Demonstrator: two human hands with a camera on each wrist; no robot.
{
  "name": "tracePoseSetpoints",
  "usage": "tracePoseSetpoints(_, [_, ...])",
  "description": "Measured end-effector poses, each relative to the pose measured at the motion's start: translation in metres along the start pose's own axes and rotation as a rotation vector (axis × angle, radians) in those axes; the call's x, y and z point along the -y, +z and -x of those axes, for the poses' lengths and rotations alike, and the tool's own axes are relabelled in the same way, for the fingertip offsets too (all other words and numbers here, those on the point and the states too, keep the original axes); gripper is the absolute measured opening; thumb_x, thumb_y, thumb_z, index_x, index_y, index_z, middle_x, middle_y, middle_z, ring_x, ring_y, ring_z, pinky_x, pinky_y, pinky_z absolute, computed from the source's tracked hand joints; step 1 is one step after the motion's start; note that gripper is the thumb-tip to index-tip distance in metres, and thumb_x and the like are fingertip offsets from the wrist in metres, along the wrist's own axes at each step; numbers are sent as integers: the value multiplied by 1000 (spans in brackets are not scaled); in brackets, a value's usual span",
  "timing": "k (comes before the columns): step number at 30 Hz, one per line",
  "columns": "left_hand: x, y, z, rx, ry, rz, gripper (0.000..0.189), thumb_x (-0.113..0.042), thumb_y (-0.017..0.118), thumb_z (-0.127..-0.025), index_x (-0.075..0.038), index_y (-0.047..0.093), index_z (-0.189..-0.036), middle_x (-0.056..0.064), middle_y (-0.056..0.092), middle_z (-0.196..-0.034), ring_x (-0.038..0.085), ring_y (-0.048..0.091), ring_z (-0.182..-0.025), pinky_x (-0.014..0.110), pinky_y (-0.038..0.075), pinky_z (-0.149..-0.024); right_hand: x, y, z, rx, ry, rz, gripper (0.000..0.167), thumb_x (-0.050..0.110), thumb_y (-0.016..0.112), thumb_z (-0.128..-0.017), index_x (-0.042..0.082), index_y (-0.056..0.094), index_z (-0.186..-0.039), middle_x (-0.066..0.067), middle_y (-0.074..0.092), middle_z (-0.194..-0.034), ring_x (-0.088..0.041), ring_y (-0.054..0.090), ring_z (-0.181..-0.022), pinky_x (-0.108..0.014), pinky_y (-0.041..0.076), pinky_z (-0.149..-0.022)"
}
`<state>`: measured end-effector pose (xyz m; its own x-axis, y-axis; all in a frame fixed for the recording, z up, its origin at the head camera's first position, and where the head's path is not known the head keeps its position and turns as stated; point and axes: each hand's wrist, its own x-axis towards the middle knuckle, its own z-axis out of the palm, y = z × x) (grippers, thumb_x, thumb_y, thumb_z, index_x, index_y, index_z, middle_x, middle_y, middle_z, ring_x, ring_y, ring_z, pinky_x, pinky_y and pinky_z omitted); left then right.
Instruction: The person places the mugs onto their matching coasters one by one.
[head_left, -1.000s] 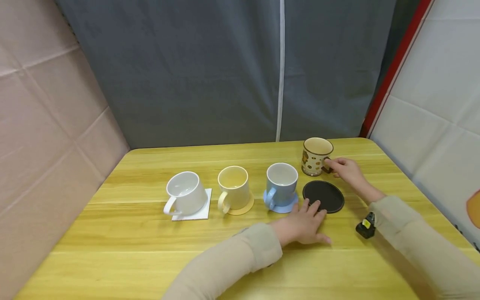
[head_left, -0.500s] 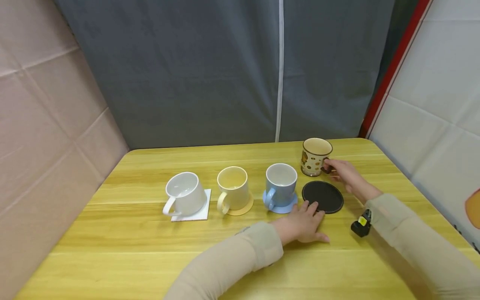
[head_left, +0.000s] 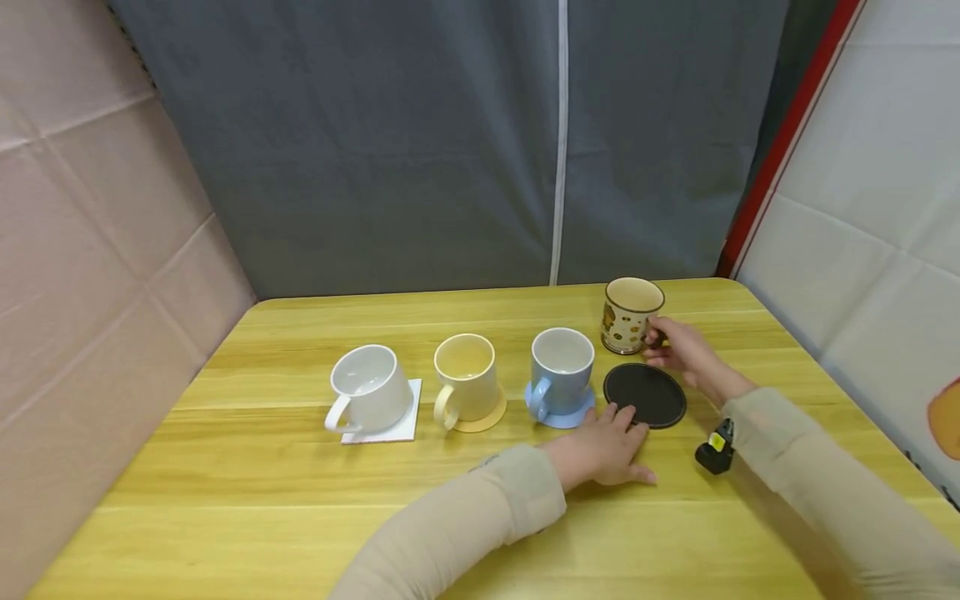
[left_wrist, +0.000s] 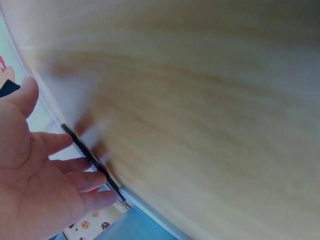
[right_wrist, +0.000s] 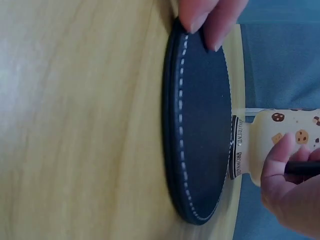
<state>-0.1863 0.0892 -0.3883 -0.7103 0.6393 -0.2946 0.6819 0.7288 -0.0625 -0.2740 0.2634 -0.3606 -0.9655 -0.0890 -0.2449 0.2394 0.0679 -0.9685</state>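
Note:
At the back right, a cream mug (head_left: 630, 323) with a brown rim and cookie prints stands upright. My right hand (head_left: 686, 354) grips its dark handle; in the right wrist view the thumb and fingers (right_wrist: 280, 155) close around that handle. In front of the mug lies a round black coaster (head_left: 651, 392) with white edge stitching. My left hand (head_left: 606, 446) lies palm down with fingers spread, fingertips (right_wrist: 195, 20) touching the coaster's near edge. The left wrist view shows the coaster's side (left_wrist: 82, 147) against those fingers.
Left of the coaster, a blue mug (head_left: 564, 379) stands on a blue coaster (head_left: 566, 421). Further left are a yellow mug (head_left: 468, 383) on a yellow coaster (head_left: 487, 423) and a white mug (head_left: 375, 392), tilted on a white square coaster (head_left: 403, 427). A grey curtain (head_left: 375, 150) hangs behind.
My right wrist has shifted slightly left and the fingers have settled further around the handle. The mug, coaster and left hand look nearly unchanged.

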Motion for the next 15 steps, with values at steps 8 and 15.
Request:
tracePoseSetpoints(8, [1,1,-1,-4,-1,3,70,-67,37,-84,-31,26,-143,-5,17,-151,19,19,-138,38,22,-109,-3,8,-3,39,-44,-42,34,30,22,-100,11,35,-75,4,41,-73,-10,47,-66,-23,45,-63])
tracePoseSetpoints(15, [1,1,-2,-7,0,-11,71,-68,36,-83,-31,26,-143,-5,17,-150,18,19,-137,38,23,-109,-8,10,-4,25,-117,-60,31,26,19,-99,10,31,-74,3,35,-69,-10,43,-61,-22,40,-59])
